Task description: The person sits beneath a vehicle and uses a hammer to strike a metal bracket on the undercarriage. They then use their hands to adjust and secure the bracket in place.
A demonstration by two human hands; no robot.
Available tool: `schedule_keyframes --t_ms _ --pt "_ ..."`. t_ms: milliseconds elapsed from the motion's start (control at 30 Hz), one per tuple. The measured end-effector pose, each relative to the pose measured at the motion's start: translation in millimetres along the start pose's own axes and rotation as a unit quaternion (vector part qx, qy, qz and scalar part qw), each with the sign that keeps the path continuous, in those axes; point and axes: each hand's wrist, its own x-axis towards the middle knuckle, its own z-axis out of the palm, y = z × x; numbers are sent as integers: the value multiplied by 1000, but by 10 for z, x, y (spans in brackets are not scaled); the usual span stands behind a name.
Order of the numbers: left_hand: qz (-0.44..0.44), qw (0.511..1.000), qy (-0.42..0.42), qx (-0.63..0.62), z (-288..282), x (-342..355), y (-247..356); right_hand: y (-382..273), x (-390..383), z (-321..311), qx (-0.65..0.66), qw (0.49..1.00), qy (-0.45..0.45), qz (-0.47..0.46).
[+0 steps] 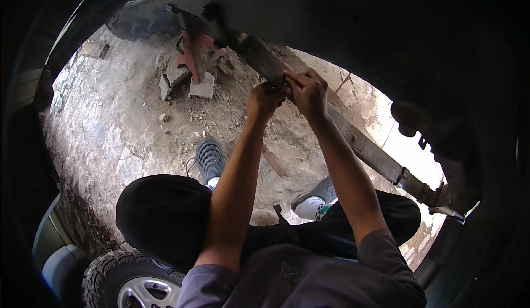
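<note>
Under a vehicle body, a long flat metal bar [361, 145], resembling a leaf spring, slants from the upper middle down to the right. My left hand [265, 101] is closed at its lower edge, fingers curled; whatever they hold is hidden. Close beside it, my right hand [310, 91] is closed with its fingertips pressed on the dark upper stretch of the bar. The two hands nearly touch. A small dark piece between them is too shadowed to name.
A red jack stand [190, 56] stands beyond my hands near broken concrete blocks [202, 86]. A wheel [141, 283] is at lower left and a wooden block [94, 49] at far left. Dark bodywork arches overhead. The ground is rough, with loose stones.
</note>
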Motion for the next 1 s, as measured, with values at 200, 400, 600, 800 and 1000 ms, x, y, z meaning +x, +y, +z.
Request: schedule_keyframes --t_ms 200,400,600,800,1000 --pt "-28 998 -18 53 -35 3 122 40 9 -93 -8 999 -38 2" --pt "-20 996 -4 91 -3 -81 127 73 -81 -229 -16 999 -36 16" --pt "-30 993 -6 115 21 -54 116 43 56 -65 18 999 -31 34" --pt "8 994 34 102 26 -69 31 117 -179 -218 9 1000 -7 26" --pt "10 990 -7 140 -30 -35 82 -6 31 -23 26 1000 -6 11"
